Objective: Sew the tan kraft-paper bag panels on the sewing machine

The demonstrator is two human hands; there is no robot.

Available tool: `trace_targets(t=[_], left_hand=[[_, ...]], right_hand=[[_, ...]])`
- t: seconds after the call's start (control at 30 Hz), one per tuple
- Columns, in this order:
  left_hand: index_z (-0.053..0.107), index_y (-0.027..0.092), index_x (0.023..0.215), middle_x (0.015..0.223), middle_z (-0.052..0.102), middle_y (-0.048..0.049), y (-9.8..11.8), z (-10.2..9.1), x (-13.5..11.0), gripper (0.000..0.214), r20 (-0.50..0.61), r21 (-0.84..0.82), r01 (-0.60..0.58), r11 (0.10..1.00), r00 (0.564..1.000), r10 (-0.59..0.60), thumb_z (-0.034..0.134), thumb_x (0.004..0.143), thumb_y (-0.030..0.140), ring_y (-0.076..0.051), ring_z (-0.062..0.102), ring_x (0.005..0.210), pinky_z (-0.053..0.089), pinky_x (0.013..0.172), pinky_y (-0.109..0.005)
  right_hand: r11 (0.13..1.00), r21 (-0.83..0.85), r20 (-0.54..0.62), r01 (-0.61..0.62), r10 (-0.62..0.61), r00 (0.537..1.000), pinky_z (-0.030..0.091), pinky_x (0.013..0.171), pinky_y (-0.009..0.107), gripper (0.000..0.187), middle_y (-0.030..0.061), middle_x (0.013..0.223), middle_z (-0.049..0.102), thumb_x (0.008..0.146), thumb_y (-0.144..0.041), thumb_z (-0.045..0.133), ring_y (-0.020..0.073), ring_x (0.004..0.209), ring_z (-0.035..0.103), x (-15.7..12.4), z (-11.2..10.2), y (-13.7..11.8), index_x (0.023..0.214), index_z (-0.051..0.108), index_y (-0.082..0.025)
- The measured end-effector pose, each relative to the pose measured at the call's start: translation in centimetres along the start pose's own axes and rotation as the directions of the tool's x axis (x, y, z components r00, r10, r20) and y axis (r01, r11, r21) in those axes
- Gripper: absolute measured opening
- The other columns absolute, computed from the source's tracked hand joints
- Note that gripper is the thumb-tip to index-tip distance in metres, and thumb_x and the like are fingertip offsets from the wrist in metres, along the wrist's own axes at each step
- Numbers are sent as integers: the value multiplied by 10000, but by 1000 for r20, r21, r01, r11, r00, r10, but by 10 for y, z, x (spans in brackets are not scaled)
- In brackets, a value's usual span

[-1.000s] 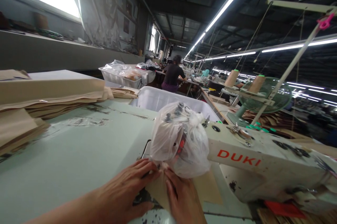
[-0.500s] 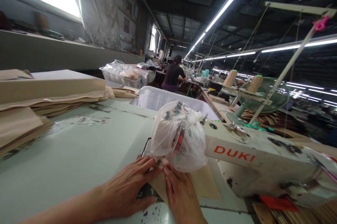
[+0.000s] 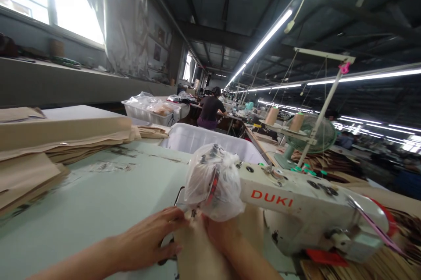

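Note:
A white DUKI sewing machine (image 3: pixel 296 210) stands on the pale green table (image 3: pixel 98 201), its head wrapped in a clear plastic bag (image 3: pixel 213 181). A tan fabric piece (image 3: pixel 197 253) lies under the machine head. My left hand (image 3: pixel 148 240) rests flat on the fabric's left edge, fingers stretched toward the needle. My right hand (image 3: pixel 220 236) presses on the fabric just below the bag; its fingertips are hidden by the bag.
Stacks of tan fabric (image 3: pixel 49 140) fill the table's left. A white bin (image 3: pixel 204 137) sits behind the machine. Thread cones (image 3: pixel 272 115) and a green fan (image 3: pixel 309 133) stand at the right. Another person (image 3: pixel 208 109) sits at a far table.
The view has tipped up and shifted. The tan piece now reaches nearer to me under both hands, and my right hand sits further under the bag.

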State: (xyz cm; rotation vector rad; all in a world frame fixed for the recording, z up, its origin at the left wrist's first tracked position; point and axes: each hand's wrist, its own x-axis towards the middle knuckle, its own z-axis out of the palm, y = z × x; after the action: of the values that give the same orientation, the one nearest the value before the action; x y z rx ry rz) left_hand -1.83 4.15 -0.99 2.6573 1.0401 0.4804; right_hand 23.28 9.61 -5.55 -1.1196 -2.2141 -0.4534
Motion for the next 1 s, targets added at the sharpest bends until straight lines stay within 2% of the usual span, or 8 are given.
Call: trace_targets(t=[0.13, 0.23, 0.33, 0.47, 0.57, 0.67, 0.83, 1.0], left_hand=[[631, 252, 1308, 1383, 599, -93, -4, 3, -5, 383, -42, -27, 81, 996, 996, -82, 526, 964, 384, -301, 610, 1231, 500, 1052, -424], [592, 206, 1348, 1404, 588, -114, -3, 5, -1, 455, -7, -31, 49, 998, 999, -49, 589, 924, 372, -294, 579, 1275, 481, 1081, -400], [560, 169, 1376, 1431, 565, -120, 0, 6, 4, 511, 31, -19, 16, 1000, 999, -15, 611, 894, 332, -286, 547, 1310, 461, 1106, -383], [483, 158, 1451, 1499, 493, -123, 3, 13, 1, 574, 40, 27, -29, 999, 999, 28, 597, 909, 305, -278, 466, 1383, 398, 1159, -390], [413, 136, 1502, 1544, 421, -150, 5, 27, -6, 628, 36, 69, 16, 997, 999, -19, 584, 932, 336, -312, 409, 1418, 380, 1161, -445], [269, 165, 1574, 1579, 342, -160, 8, 41, -13, 728, -15, 134, 35, 990, 999, -33, 585, 941, 335, -337, 365, 1433, 389, 1140, -474], [-214, 242, 1565, 1580, 321, -170, 9, 41, -12, 1052, -73, 233, -16, 972, 997, 34, 616, 924, 329, -340, 371, 1419, 449, 1095, -474], [-350, 220, 1499, 1569, 328, -200, 11, 38, -5, 1146, -69, 279, -6, 960, 997, 26, 623, 908, 357, -355, 390, 1403, 486, 1060, -499]], right_hand=[[998, -57, 2, -18, 18, 1000, 595, 885, 481, 439, 140, 1191, 694, 850, -155, 553, 349, 1068, 675, -40, -1, -19, 1280, 632, -199], [996, -55, -6, -71, 71, 997, 591, 921, 469, 564, 142, 1300, 642, 847, -141, 537, 340, 1139, 649, -56, 6, -36, 1410, 521, -174], [1000, 4, 56, -13, 13, 998, 562, 1000, 447, 644, 88, 1430, 553, 901, -170, 506, 290, 1224, 608, -63, 13, -43, 1528, 359, -187], [994, 78, 212, -73, 55, 976, 507, 1058, 533, 568, 71, 1487, 492, 957, -240, 461, 300, 1297, 549, -64, 9, -39, 1517, 384, -188], [990, 112, 246, -88, 58, 967, 485, 1084, 529, 536, 43, 1513, 460, 988, -280, 432, 295, 1343, 505, -63, 3, -37, 1517, 388, -204], [988, 122, 246, -94, 61, 967, 471, 1096, 525, 544, 39, 1535, 425, 993, -293, 427, 295, 1370, 475, -62, -2, -38, 1527, 368, -211], [987, 138, 351, -77, 24, 936, 473, 1085, 527, 603, 89, 1526, 435, 963, -244, 455, 306, 1372, 472, -53, -12, -38, 1548, 318, -196], [980, 122, 460, -157, 84, 884, 468, 1092, 504, 565, 130, 1511, 450, 995, -279, 435, 311, 1339, 509, -46, -18, -35, 1540, 341, -165]])
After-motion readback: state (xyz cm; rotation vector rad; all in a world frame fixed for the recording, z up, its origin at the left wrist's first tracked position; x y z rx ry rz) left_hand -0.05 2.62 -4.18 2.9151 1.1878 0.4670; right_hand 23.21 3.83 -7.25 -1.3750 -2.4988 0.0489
